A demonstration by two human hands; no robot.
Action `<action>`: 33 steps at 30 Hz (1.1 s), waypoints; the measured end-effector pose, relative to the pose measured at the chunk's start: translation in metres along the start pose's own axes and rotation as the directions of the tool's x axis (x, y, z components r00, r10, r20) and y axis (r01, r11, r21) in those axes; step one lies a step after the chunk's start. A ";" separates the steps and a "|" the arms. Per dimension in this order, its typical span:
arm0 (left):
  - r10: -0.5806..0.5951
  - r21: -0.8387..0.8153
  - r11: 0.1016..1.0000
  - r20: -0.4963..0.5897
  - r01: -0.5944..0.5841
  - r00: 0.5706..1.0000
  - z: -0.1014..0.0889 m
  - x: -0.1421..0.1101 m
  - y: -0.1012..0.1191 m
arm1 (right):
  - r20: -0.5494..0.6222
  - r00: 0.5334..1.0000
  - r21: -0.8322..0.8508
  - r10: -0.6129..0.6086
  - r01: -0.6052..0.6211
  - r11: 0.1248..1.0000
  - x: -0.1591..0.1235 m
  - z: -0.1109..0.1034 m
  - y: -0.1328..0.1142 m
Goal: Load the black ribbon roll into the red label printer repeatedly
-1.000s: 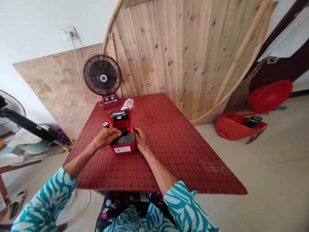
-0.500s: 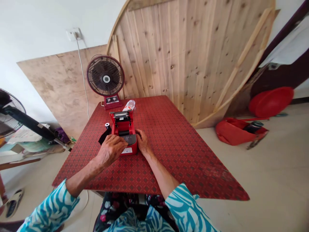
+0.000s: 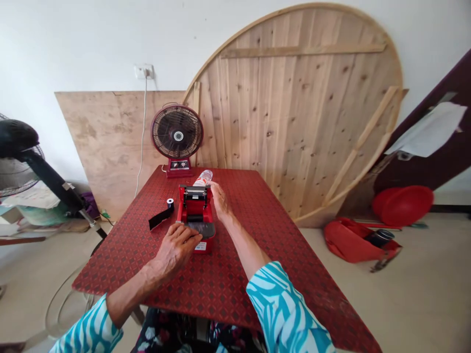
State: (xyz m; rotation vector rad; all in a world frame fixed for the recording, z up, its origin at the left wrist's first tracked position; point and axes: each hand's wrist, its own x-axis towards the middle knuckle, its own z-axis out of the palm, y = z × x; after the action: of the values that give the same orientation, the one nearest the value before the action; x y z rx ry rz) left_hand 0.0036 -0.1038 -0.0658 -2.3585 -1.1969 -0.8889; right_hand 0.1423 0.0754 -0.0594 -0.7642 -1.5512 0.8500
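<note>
On the table stands a red printer [image 3: 212, 219], its lid [image 3: 196, 194] raised and a dark roller visible inside. My left hand [image 3: 180, 245] grips the printer's front left corner, fingers bent over the grey front cover [image 3: 201, 229]. At the right edge of the raised lid, my right hand [image 3: 221, 201] reaches up with fingers stretched out, touching the lid near its top corner. To the left of the printer is a small roll [image 3: 170, 202] with a white core, a black strip [image 3: 161, 218] trailing from it. Behind the lid lies a clear plastic bottle [image 3: 204, 177].
A dark red table fan [image 3: 177, 137] stands at the back left of the patterned red table [image 3: 253, 196]. A round wooden board [image 3: 287, 113] leans on the wall. At left is a black standing fan [image 3: 47, 171]; a red bag [image 3: 349, 240] sits on the floor at right.
My right hand has moved from the printer's lower right side up to the lid. My left hand has drawn back from the opening to the front corner. The view has tilted up.
</note>
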 end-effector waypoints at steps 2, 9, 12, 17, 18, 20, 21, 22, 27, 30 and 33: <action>-0.011 0.005 1.000 0.007 0.011 1.000 0.000 -0.002 0.001 | -0.001 0.998 0.002 0.066 -0.066 0.998 -0.014 -0.002 -0.007; -0.034 -0.022 0.999 0.020 0.035 0.999 -0.002 -0.007 0.006 | -0.166 0.968 0.065 0.190 -0.182 0.981 -0.085 -0.001 -0.004; -0.101 -0.160 0.982 0.014 0.102 0.995 -0.004 -0.008 0.001 | -0.184 0.923 0.261 0.337 -0.285 0.922 -0.092 0.008 -0.003; -0.654 -0.613 0.598 0.001 0.517 0.757 0.005 0.001 -0.033 | -0.129 0.889 0.475 0.439 -0.333 0.815 -0.088 0.012 -0.009; -0.737 -0.711 0.442 0.060 0.547 0.673 0.010 0.003 -0.041 | -0.124 0.891 0.477 0.437 -0.333 0.813 -0.087 0.011 -0.009; -0.794 -0.828 0.136 0.238 0.544 0.559 0.019 0.008 -0.052 | -0.112 0.901 0.461 0.420 -0.327 0.825 -0.087 0.008 -0.008; -0.792 -0.848 0.016 0.312 0.529 0.524 0.024 0.011 -0.056 | -0.102 0.908 0.450 0.406 -0.322 0.833 -0.087 0.007 -0.007; -0.788 -0.854 -0.070 0.364 0.515 0.497 0.027 0.012 -0.058 | -0.091 0.915 0.439 0.393 -0.317 0.841 -0.087 0.006 -0.006; -0.770 -0.839 -0.292 0.491 0.459 0.408 0.033 0.017 -0.061 | -0.064 0.911 0.434 0.406 -0.341 0.834 -0.089 0.005 -0.004; -0.748 -0.834 -0.355 0.525 0.423 0.407 0.032 0.015 -0.059 | -0.071 0.911 0.433 0.407 -0.340 0.835 -0.092 0.007 0.000; -0.712 -0.839 -0.384 0.534 0.385 0.455 0.032 0.005 -0.052 | -0.101 0.910 0.432 0.402 -0.324 0.842 -0.099 0.011 0.011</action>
State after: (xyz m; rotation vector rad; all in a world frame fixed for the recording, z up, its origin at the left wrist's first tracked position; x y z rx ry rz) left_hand -0.0242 -0.0528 -0.0846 -1.6349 -2.2079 -3.3496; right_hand 0.1450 -0.0040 -0.1212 -0.8145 -1.0184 1.2971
